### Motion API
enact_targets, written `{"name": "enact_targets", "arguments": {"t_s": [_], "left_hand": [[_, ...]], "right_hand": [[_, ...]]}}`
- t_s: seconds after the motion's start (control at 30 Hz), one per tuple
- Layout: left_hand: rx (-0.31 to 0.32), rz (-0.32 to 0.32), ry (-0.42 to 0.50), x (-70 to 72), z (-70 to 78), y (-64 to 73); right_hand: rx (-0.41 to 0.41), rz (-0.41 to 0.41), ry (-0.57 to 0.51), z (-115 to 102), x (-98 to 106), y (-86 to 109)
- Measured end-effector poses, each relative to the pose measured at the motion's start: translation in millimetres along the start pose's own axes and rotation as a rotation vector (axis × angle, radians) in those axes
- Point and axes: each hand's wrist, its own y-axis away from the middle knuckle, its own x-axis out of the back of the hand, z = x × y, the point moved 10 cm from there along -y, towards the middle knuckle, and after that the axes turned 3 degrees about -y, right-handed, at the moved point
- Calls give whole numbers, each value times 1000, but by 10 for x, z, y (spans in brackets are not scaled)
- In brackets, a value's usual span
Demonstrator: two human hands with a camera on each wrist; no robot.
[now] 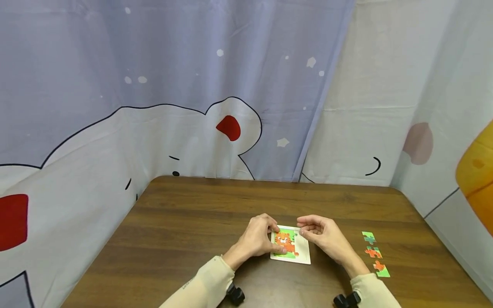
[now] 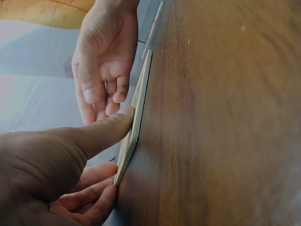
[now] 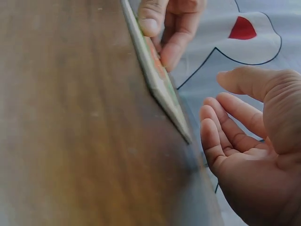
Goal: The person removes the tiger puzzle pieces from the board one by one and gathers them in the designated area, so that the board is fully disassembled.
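A small square jigsaw board (image 1: 304, 253) with a pale frame lies flat on the table, an orange tiger on green in its left part. The right part of its tray shows bare. My left hand (image 1: 256, 236) holds the board from the left: the thumb presses on the picture and the fingers are at the far left edge, as the left wrist view also shows. My right hand (image 1: 322, 235) hovers by the board's upper right corner, fingers loosely bent, nothing between them. In the right wrist view the right hand (image 3: 254, 136) is apart from the board (image 3: 157, 77).
Three loose jigsaw pieces lie in a column on the right: a green one (image 1: 369, 237), an orange one (image 1: 373, 252) and an orange-and-green one (image 1: 381, 269). The brown wooden table (image 1: 185, 218) is backed by a printed curtain (image 1: 173, 64).
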Motion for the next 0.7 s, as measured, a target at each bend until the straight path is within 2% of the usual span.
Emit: {"name": "enact_targets", "arguments": {"t_s": [0.37, 0.53, 0.7], "left_hand": [[0, 9, 16, 1, 7, -3], [17, 3, 25, -15, -9, 7], [15, 6, 20, -11, -5, 7]], "right_hand": [[-14, 0, 37, 69, -26, -2], [-22, 10, 105, 130, -28, -6], [8, 14, 182, 105, -51, -3]]}}
